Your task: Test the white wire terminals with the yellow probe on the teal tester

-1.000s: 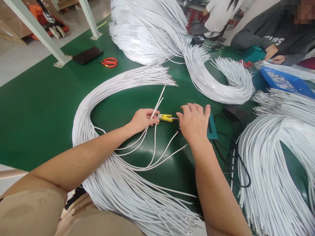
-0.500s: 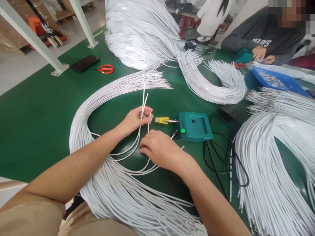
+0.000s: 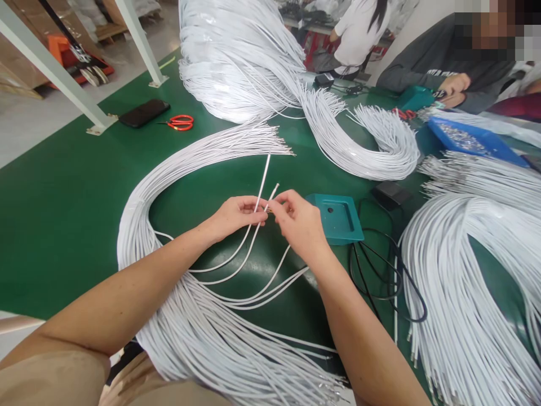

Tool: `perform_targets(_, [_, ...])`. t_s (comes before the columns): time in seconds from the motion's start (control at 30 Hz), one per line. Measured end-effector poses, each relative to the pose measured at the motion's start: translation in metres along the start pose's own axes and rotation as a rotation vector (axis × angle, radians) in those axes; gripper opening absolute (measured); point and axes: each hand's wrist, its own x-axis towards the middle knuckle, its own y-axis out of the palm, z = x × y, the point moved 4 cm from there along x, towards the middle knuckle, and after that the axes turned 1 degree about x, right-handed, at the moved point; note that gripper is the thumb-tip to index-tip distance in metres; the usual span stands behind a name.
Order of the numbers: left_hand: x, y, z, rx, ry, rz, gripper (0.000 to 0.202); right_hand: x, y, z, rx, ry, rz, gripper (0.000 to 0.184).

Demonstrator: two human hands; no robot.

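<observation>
Two white wires (image 3: 262,179) stand up out of my left hand (image 3: 242,214), closed around them in front of the teal device. Their lower lengths curve back to the bundle of white wires (image 3: 203,327) by my left forearm. My right hand (image 3: 299,224) pinches right at the left fingertips, close to the shorter wire's upper end. What lies between its fingertips is too small and covered to name. Behind that hand sits the teal device (image 3: 340,217), its left side hidden. More loose white wires (image 3: 270,288) run underneath my right wrist.
Black cords (image 3: 382,293) trail right of the device. Big white wire bundles (image 3: 448,265) lie on the right and at the back (image 3: 236,62). A phone (image 3: 144,113) and red-handled scissors (image 3: 181,122) rest back left. Across the table a co-worker (image 3: 426,62) works near a blue tray (image 3: 502,155).
My right hand has moved up and right to meet the left fingertips, covering the device's yellow tip. My left hand has shifted slightly right with the wires, which now lean right.
</observation>
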Motion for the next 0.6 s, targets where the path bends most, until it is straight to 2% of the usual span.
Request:
perform_targets(0.03, [0.000, 0.002, 0.001, 0.007, -0.005, 0.027, 0.037, 0.004, -0.003, -0.007, 0.152, 0.045, -0.055, 0.018])
perform_targets(0.1, [-0.001, 0.007, 0.001, 0.011, -0.002, 0.070, 0.034, 0.009, -0.001, -0.016, 0.412, 0.086, -0.048, 0.019])
perform_targets(0.17, [-0.001, 0.009, -0.001, -0.035, 0.030, 0.090, 0.033, 0.009, 0.003, -0.019, 0.570, 0.095, -0.027, 0.019])
perform_targets(0.3, [0.000, 0.009, -0.004, -0.150, 0.102, 0.057, 0.032, 0.007, 0.012, -0.017, 0.633, 0.103, 0.031, 0.019])
perform_targets(0.47, [0.000, 0.009, -0.008, -0.118, 0.140, -0.029, 0.036, 0.008, 0.015, -0.013, 0.634, 0.028, 0.053, 0.018])
perform_targets(0.6, [-0.001, 0.009, -0.012, -0.117, 0.146, -0.031, 0.041, 0.008, 0.020, -0.018, 0.810, 0.122, 0.095, 0.017])
